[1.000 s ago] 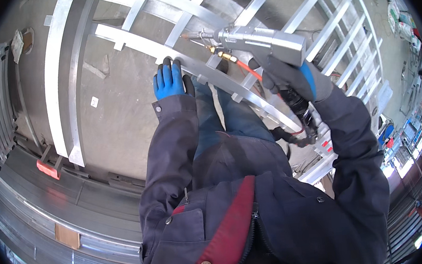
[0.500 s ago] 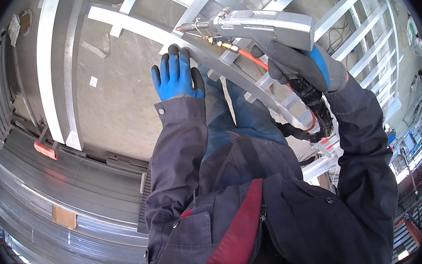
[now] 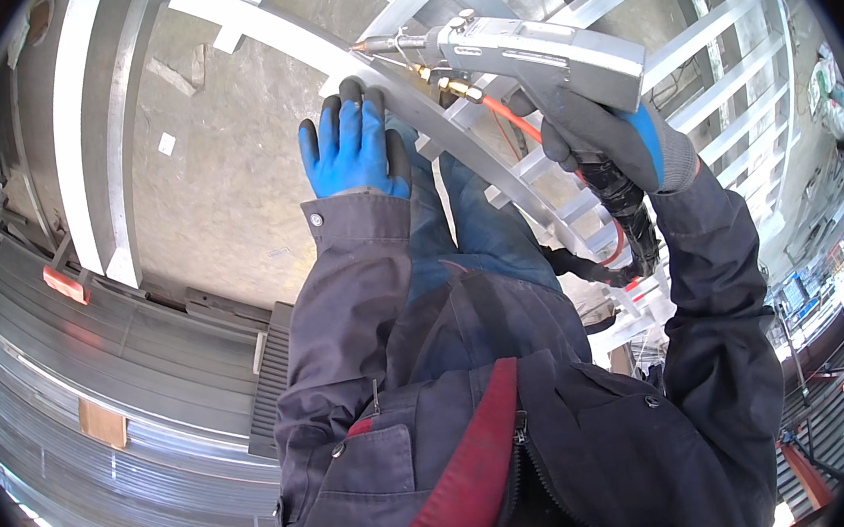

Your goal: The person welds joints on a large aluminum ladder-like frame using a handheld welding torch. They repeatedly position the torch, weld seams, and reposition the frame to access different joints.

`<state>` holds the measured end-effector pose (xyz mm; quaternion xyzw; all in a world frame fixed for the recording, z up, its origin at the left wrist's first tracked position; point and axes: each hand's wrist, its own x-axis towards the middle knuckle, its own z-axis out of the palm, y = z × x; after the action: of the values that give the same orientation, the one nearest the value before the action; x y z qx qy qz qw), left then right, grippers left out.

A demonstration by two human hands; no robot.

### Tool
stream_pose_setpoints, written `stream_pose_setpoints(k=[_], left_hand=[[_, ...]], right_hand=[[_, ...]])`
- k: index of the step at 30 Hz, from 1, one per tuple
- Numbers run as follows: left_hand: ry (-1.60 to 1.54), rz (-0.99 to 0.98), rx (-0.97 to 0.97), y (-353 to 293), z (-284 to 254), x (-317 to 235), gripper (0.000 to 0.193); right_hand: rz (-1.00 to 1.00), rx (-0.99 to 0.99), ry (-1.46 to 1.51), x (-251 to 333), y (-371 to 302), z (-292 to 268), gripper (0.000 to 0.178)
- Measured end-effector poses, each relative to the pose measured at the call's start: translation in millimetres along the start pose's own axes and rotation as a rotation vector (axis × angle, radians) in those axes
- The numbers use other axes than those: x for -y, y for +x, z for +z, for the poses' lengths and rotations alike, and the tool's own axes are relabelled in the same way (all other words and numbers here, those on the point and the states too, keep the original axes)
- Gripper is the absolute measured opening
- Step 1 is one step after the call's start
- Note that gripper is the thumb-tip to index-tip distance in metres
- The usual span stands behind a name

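My right hand point(image 3: 617, 141), in a blue and dark grey glove, is closed around the handle of a silver handheld welding gun point(image 3: 544, 52). The gun points left, its copper-coloured nozzle tip close to a long pale metal rail point(image 3: 266, 28); whether they touch I cannot tell. An orange hose point(image 3: 510, 120) with brass fittings runs to the gun, and a black-sheathed cable point(image 3: 628, 207) hangs below the handle. Just under the nozzle, my gloved left hand point(image 3: 352, 154) lies open, back upward, its fingers stretched forward with the fingertips at the rail's near edge.
The rail belongs to a metal frame with crossing bars point(image 3: 714, 47) spreading right. More long bars point(image 3: 78, 123) stand at the left. Long metal profiles point(image 3: 172, 386) are stacked at lower left, near a red block point(image 3: 67, 285). Small scraps point(image 3: 167, 143) lie on the concrete floor.
The view has shifted slightly, so the surroundings sit further left. The gun's rear has moved a little right and down in the picture. My left hand keeps its open pose by the rail.
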<state>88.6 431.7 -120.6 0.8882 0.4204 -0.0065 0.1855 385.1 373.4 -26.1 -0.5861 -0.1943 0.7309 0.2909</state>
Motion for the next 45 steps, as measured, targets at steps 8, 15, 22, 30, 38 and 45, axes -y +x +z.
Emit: stream_pose_setpoints(k=[8,15,22,30,38,45], left_hand=[[-0.019,0.003,-0.007,-0.7,1.9,1.8,0.051],[-0.058,0.013,-0.053,0.0,4.2,2.6,0.058],[-0.026,0.014,-0.019,-0.1,2.2,2.5,0.051],[-0.042,0.014,-0.033,-0.1,3.5,2.1,0.051],[-0.023,0.021,-0.038,-2.2,6.4,4.7,0.051],[-0.008,0.028,-0.029,-3.8,8.3,6.7,0.051]], right_hand=[[0.054,0.037,-0.092,-1.3,-0.2,-2.1,0.049],[-0.004,-0.005,-0.012,-4.0,-0.4,1.3,0.042],[0.011,-0.004,-0.037,-4.5,-1.0,0.3,0.042],[0.006,-0.002,-0.069,-6.1,1.2,-1.9,0.042],[0.015,0.031,-0.103,-6.1,3.0,-4.0,0.045],[0.003,0.021,-0.102,-10.6,2.0,-2.8,0.048]])
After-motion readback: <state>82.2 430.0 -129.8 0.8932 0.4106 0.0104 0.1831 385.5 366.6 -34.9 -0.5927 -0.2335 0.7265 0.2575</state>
